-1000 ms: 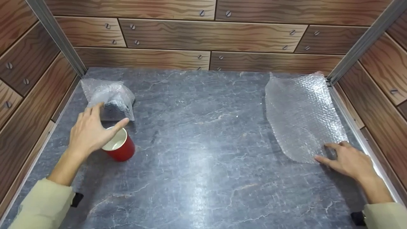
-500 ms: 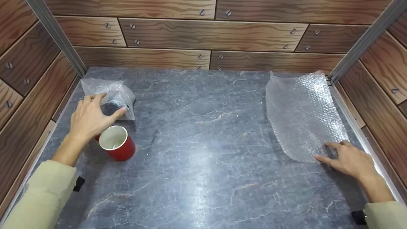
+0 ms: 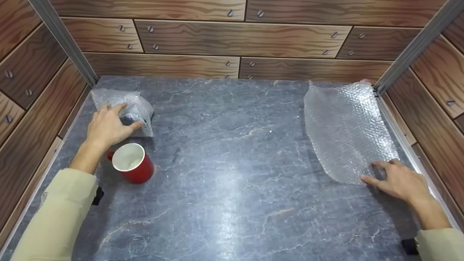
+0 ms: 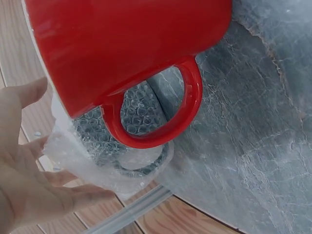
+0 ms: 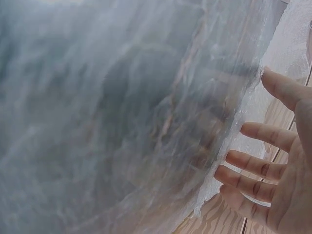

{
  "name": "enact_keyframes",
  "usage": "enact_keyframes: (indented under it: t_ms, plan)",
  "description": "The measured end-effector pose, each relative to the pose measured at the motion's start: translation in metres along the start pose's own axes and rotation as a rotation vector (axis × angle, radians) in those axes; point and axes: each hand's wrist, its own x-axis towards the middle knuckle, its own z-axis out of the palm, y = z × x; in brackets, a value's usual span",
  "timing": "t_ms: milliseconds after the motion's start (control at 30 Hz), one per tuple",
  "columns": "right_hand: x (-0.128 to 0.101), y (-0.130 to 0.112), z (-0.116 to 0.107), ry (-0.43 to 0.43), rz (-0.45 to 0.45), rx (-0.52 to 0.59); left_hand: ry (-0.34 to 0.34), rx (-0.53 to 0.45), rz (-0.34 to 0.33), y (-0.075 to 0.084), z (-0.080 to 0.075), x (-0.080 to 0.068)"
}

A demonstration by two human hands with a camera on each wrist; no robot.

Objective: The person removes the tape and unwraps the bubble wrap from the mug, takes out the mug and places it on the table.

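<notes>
In the head view a red mug (image 3: 139, 168), white inside, stands upright at the left. Its handle (image 4: 192, 97) shows up close in the left wrist view. Behind the mug lies a bundle in bubble wrap (image 3: 139, 105) with something dark inside. My left hand (image 3: 110, 127) reaches past the mug to this bundle, fingers spread, overlapping its near left side. A flat sheet of bubble wrap (image 3: 344, 134) covers the right of the table. At that sheet's near corner is my right hand (image 3: 404, 183), thumb and fingers apart, thumb tip right at the edge.
The table (image 3: 224, 203) has a grey marbled top. Wood-patterned panels (image 3: 235, 40) close it in at the back and both sides. Metal posts (image 3: 65, 43) rise at the back corners, and a pale rail (image 3: 411, 152) runs along the right edge.
My left hand has moved away from over the mug, forward to the wrapped bundle, which uncovers the mug's rim and handle. The right hand has stayed at the sheet's corner.
</notes>
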Motion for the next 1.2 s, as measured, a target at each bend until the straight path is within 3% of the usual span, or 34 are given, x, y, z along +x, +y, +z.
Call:
enact_keyframes:
  t_ms: [367, 700, 1200]
  plan:
    - [0.0, 0.002, 0.003, 0.021, -0.014, -0.001, -0.024, 0.012, 0.01, -0.004, 0.001, 0.007]
    - [-0.005, -0.003, 0.001, 0.092, -0.02, 0.002, -0.037, 0.03, 0.024, -0.005, 0.0, 0.011]
    - [-0.001, -0.047, -0.008, 0.228, -0.092, 0.027, -0.051, 0.026, 0.024, 0.007, 0.003, 0.014]
